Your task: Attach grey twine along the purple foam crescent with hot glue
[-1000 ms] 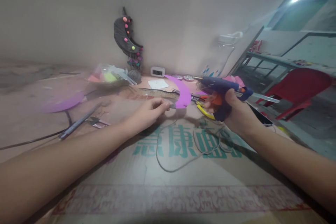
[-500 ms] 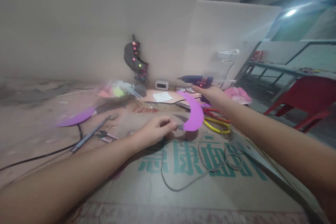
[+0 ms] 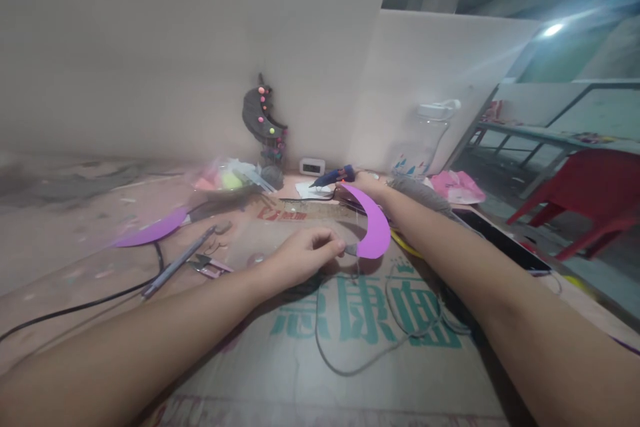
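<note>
My left hand [image 3: 305, 255] rests on the cardboard and pinches the near tip of a purple crescent-shaped foam piece [image 3: 374, 227], which stands up from the surface. My right hand [image 3: 364, 185] is stretched far forward, partly behind the crescent, at the blue glue gun [image 3: 331, 177], which lies near the back wall with its nozzle pointing left. Whether the fingers still grip the gun is hidden.
A flattened cardboard sheet [image 3: 350, 340] with green print covers the desk, with a grey cord [image 3: 350, 360] looped on it. A purple foam disc [image 3: 150, 232], a thin dark tool [image 3: 180, 260], a bowl of bright bits [image 3: 225, 180], a small clock [image 3: 311, 166], a black crescent ornament [image 3: 261, 113], a plastic bottle [image 3: 425, 137] and a red chair [image 3: 590, 193] surround it.
My right hand has carried the glue gun from in front of me out to the back of the desk. My left hand has kept its pinch on the purple crescent.
</note>
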Demonstrator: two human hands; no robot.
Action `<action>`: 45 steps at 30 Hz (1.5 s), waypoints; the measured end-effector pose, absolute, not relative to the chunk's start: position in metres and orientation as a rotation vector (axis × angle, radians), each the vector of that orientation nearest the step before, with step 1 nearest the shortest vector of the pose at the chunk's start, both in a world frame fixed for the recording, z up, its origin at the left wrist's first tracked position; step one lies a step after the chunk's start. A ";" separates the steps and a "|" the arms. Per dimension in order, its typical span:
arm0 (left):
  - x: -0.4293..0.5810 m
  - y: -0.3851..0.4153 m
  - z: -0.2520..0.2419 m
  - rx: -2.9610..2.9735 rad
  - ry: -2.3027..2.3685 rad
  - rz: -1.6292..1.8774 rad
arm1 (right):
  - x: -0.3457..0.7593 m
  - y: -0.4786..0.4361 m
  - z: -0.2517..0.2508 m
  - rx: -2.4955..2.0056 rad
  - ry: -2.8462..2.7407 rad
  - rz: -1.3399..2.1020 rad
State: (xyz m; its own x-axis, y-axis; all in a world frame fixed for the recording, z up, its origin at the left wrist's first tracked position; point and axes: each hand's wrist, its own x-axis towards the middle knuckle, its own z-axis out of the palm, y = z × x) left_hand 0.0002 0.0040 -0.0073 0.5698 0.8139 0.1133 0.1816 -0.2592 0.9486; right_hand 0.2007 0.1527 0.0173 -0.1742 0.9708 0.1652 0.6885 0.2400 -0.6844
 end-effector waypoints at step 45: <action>-0.004 0.007 -0.008 1.739 0.957 0.920 | 0.220 0.003 0.003 -1.110 -1.483 1.144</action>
